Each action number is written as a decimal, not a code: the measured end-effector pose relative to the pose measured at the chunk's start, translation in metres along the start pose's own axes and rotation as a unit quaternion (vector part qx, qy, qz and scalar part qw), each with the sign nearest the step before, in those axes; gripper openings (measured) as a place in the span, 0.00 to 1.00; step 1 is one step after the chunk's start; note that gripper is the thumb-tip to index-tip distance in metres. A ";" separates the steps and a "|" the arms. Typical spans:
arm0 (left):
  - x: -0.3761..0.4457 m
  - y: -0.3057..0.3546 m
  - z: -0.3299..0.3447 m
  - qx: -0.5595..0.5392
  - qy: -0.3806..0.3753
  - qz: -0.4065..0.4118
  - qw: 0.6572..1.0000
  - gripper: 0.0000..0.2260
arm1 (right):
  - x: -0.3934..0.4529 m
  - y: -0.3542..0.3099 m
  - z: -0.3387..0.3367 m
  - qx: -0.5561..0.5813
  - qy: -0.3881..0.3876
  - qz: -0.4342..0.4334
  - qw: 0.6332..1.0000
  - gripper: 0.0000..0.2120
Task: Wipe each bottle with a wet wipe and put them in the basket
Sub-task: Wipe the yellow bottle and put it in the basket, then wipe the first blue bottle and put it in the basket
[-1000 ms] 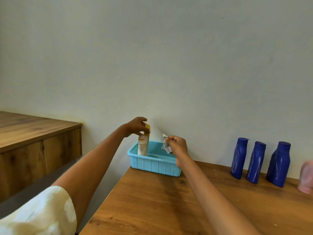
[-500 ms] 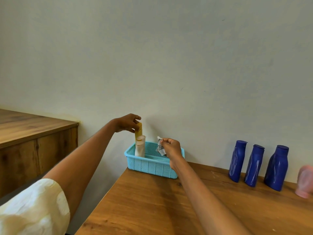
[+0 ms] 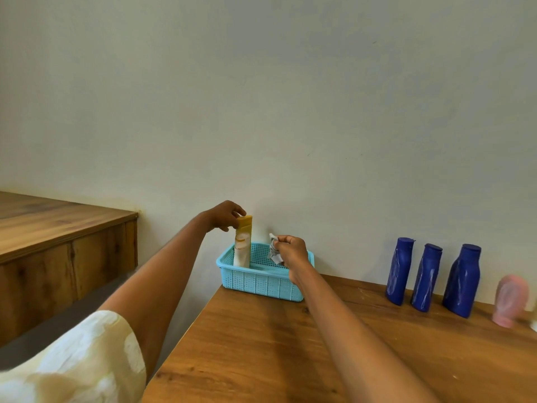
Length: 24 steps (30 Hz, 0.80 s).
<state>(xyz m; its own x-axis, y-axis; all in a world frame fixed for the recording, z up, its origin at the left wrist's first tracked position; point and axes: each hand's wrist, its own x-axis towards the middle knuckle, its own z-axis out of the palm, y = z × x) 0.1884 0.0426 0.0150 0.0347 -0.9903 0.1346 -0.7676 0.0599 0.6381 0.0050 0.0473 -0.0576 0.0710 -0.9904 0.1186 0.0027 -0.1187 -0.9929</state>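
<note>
Tube (image 3: 243, 245) stands upright in the left end of the basket (image 3: 261, 282), long axis vertical, yellow cap end up, base down inside the basket; whether the base is on the floor of it I cannot tell. Left hand (image 3: 225, 218) is at the tube's top, fingers curled and pinching the yellow end from above and the left. So the tube lies straight below that hand; judging from this, the coming move is just a let-go and a lift straight up, else the tube tips.

Right hand (image 3: 290, 251) hovers over the basket's right half, just beside the tube but apart from it, fingers closed on a crumpled wipe (image 3: 274, 251).

Basket sits at the table's (image 3: 276, 344) far left corner against the wall. Three blue bottles (image 3: 427, 277) stand upright well to the right along the wall, a pink bottle (image 3: 510, 303) past them near the frame edge. All lie on the right-hand side, so the right hand is nearer to them, though it is busy with the wipe. Four bottles left to do, I judge.
</note>
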 end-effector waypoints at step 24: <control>-0.008 0.201 0.227 -0.141 0.088 0.156 0.974 0.20 | -0.010 -0.064 -0.228 -0.130 0.296 -0.175 0.930 0.13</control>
<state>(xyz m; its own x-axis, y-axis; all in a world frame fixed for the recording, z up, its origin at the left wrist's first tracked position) -0.1117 0.0341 -0.0299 -0.0446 -0.8828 0.4676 -0.5528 0.4117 0.7245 -0.2231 0.0483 0.0062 -0.4507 -0.7446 0.4924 -0.3247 -0.3770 -0.8674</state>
